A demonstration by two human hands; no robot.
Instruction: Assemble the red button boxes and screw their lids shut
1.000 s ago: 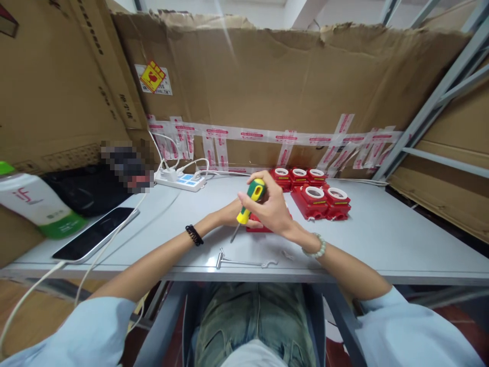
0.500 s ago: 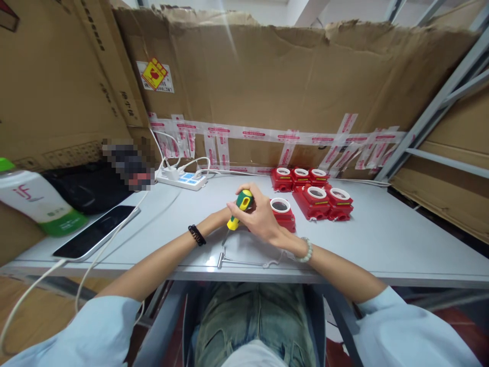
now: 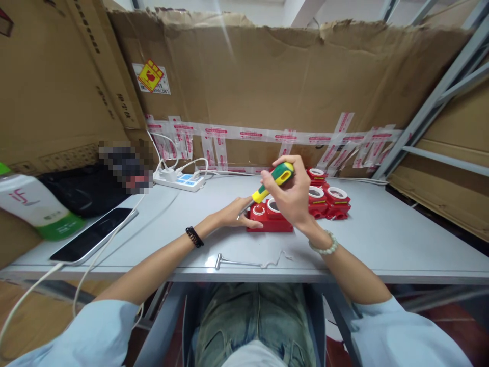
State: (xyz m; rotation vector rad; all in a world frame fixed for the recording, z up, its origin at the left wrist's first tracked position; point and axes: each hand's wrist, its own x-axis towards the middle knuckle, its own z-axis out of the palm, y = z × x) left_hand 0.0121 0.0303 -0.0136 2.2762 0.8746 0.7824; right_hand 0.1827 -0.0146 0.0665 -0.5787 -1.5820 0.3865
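Observation:
My right hand (image 3: 297,196) is wrapped round the green and yellow handle of a screwdriver (image 3: 273,181). The tool is held tilted, its metal shaft running down and left past my left hand (image 3: 237,213). That hand holds the left end of a red box (image 3: 270,225), with the thumb along the front side; the other fingers are partly hidden behind it. On top of the box are a round red knob with a pale ring and a white-rimmed round window, partly covered by my right hand. A small metal hammer (image 3: 239,263) with a thin chain lies near the table's front edge.
Several more red boxes (image 3: 336,205) with white rings stand at the back right. To the left are a phone (image 3: 93,234) with a cable, a white and green bottle (image 3: 38,206), a black bag (image 3: 84,188) and a power strip (image 3: 181,181). Cardboard (image 3: 237,76) walls the back.
My right hand has lifted the screwdriver up and to the right, tilting it more. The left hand and red box now show more fully.

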